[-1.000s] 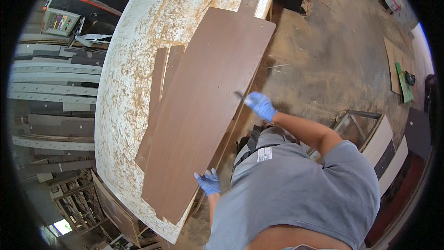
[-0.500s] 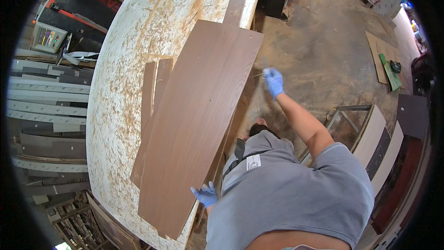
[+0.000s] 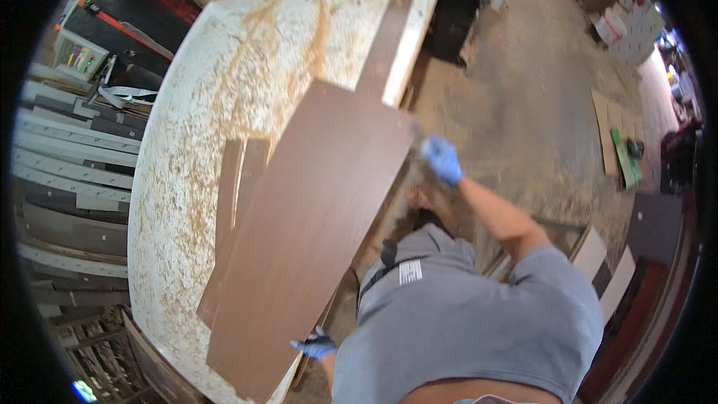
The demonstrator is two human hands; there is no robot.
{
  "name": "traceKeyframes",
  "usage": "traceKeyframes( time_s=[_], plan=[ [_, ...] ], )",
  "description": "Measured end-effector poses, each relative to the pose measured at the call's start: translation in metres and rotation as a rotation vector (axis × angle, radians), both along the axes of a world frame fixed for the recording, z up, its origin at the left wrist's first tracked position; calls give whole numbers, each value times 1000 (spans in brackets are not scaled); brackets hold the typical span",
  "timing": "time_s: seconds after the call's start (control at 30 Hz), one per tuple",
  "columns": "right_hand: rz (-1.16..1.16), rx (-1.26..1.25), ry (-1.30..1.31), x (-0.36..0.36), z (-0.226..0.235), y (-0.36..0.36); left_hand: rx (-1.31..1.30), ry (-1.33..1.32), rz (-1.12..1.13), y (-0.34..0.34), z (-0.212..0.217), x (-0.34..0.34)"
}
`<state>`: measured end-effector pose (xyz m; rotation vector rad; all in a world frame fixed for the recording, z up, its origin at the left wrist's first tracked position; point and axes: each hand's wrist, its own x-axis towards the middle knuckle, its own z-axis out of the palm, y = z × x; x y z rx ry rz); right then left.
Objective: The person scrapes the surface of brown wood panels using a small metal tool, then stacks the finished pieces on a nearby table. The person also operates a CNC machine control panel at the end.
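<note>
A large brown wood-grain board (image 3: 299,239) lies slantwise on a white worktable (image 3: 176,202). Beside its right edge, toward the far end, my right hand (image 3: 443,161) in a blue glove is closed. Something thin and greyish sticks out of it toward the board's corner, too blurred to name. My left hand (image 3: 318,346), gloved too, is at the board's near right edge with its fingers spread out. A narrow brown strip (image 3: 387,45) reaches beyond the board's far end. Narrower brown pieces (image 3: 228,179) lie at its left, partly hidden under it.
Sawdust covers much of the white tabletop. Stacked panels and strips (image 3: 67,179) fill the left side, below a control box (image 3: 78,54). On the floor at right lie cardboard (image 3: 607,131) and a green piece (image 3: 625,157). Panels (image 3: 617,284) lean at the lower right.
The whole view has shifted, so the board appears lower. My right hand has come closer to the board's far right corner. My left hand has slid slightly along the near edge.
</note>
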<state>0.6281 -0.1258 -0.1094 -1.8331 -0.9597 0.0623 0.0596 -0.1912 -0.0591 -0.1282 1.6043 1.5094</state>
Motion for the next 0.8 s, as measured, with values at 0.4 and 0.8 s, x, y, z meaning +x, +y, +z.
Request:
traceKeyframes(
  time_s=[0.4,0.8],
  plan=[
    [316,-148,122,57,72,59,73,381,229,51,-37,142],
    [403,-155,-69,36,99,147,-374,375,308,128,-17,182]
  ],
)
